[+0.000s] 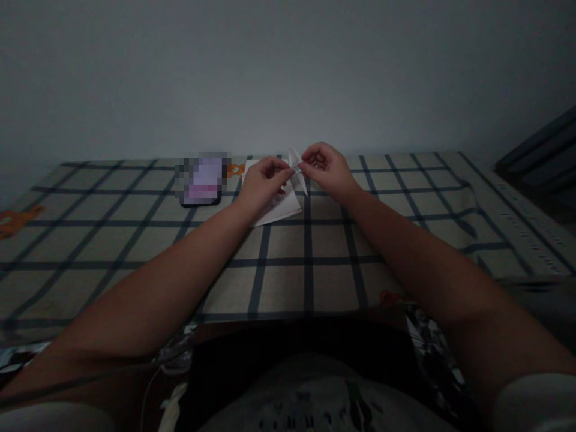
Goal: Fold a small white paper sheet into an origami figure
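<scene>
Between my two hands is a small piece of folded white paper [296, 162] with pointed ends, held a little above the table. The fingertips of my left hand [266, 180] pinch its left side. From the right, my right hand [330, 168] pinches it with thumb and forefinger, the other fingers curled. Beneath my left hand lies a white sheet or thin stack of paper [281, 209] with some dark marks on it, partly covered by that hand. The exact folds of the small piece are too dim to make out.
A phone [204, 180] with a lit, blurred screen lies left of the paper. The table carries a checked cloth [283, 258] with orange bear prints. A plain wall [288, 72] stands behind it. At the right is a dark slatted object [544, 162].
</scene>
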Demonstrator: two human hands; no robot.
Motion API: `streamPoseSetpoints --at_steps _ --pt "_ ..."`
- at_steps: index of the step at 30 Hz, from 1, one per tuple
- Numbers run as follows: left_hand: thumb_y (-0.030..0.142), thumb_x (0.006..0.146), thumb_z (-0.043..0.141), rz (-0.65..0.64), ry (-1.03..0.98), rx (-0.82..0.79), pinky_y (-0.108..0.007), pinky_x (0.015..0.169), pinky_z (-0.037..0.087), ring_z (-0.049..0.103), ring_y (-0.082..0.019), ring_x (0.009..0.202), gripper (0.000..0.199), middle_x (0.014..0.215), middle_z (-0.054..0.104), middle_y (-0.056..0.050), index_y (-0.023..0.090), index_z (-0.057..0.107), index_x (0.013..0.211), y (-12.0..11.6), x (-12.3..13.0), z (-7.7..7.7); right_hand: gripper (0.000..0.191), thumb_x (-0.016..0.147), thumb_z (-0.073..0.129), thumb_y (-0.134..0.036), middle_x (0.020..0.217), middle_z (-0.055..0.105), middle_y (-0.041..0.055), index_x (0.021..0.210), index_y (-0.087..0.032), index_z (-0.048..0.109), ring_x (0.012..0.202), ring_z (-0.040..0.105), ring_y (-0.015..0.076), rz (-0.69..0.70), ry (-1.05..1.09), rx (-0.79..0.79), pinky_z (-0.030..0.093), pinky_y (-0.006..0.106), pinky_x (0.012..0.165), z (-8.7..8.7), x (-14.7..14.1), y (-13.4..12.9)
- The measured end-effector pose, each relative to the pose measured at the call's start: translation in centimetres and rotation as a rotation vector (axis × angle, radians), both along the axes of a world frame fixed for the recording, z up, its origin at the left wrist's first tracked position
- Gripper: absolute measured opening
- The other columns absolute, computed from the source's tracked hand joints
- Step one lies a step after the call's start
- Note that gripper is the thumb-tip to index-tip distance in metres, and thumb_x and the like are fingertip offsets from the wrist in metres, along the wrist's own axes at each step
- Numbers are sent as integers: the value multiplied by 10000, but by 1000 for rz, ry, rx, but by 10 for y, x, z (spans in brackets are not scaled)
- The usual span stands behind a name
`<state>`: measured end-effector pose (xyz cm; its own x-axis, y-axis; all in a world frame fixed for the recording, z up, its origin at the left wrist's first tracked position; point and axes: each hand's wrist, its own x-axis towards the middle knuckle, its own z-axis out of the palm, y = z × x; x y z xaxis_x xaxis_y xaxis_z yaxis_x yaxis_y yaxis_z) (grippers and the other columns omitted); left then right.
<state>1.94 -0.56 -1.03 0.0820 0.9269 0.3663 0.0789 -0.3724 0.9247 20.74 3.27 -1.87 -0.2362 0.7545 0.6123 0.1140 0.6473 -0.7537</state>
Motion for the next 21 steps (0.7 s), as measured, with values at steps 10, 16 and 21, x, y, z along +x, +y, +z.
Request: streamPoseSetpoints --at_steps 10,16,21 --pt "370 766 835 76 -19 20 -201 529 480 558 -96 597 259 712 644 11 177 662 774 -2 3 4 262 850 757 -409 841 654 21 966 -188 676 777 603 155 -63 -114 -18 514 298 716 0 0 -2" --pt "399 792 817 69 29 -9 -217 567 505 615 -119 647 257 752 700 -19 161 723 821 -5 1 5 290 868 730 -460 834 690 44 879 -171 707 783 605 170 -133 -212 20 510 321 741 6 3 -9" --pt "378 785 821 105 28 -23 -221 552 490 585 -106 588 245 714 697 -13 155 722 773 -2 0 5 231 862 723 -396 812 685 43 841 -167 698 766 596 167 -158 -271 93 489 311 709 10 1 -16"
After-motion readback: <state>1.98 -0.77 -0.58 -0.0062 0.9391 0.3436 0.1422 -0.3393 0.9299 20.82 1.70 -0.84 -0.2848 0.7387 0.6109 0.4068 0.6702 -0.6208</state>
